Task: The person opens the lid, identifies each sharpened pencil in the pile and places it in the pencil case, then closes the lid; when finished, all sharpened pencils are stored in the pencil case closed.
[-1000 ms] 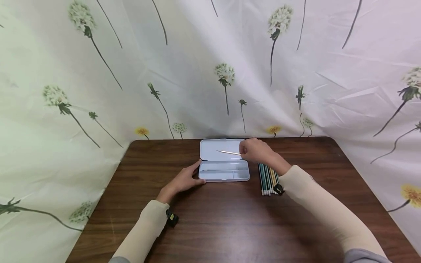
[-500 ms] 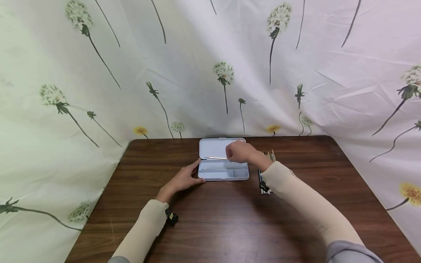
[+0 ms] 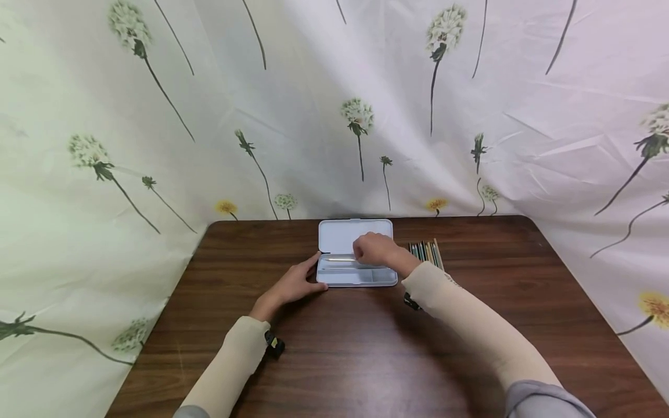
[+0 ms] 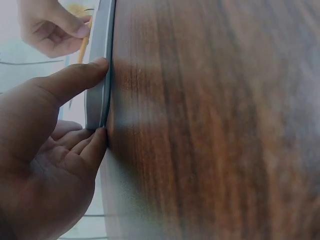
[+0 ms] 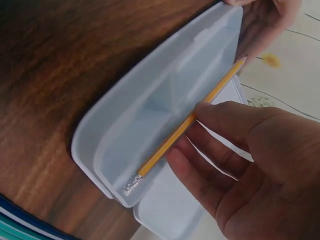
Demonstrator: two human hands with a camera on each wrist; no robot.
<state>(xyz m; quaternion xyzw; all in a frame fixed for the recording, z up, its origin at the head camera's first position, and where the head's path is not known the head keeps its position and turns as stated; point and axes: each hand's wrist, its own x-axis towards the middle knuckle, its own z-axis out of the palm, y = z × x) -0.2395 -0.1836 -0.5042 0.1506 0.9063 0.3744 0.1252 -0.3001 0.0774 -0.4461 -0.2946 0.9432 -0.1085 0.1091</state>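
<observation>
A pale blue-white pencil case (image 3: 349,285) lies open near the table's far side, its lid (image 3: 334,234) folded back. My left hand (image 3: 294,285) holds the case's left end, thumb on the front wall and fingers round the side, as the left wrist view shows. My right hand (image 3: 374,248) pinches a yellow pencil (image 5: 218,87) between thumb and fingers, above the back compartment. The pencil lies lengthwise with the case, tip to the left and its eraser end to the right. Low dividers split the case into compartments.
Several pencils (image 3: 424,251), green, yellow and other colours, lie side by side to the right of the case, partly hidden by my right forearm. The brown wooden table (image 3: 334,348) ends at a white curtain (image 3: 313,145) printed with flowers.
My right hand has moved left and down with the pencil, from over the lid's right part to just above the back compartment. The left hand has stayed on the case.
</observation>
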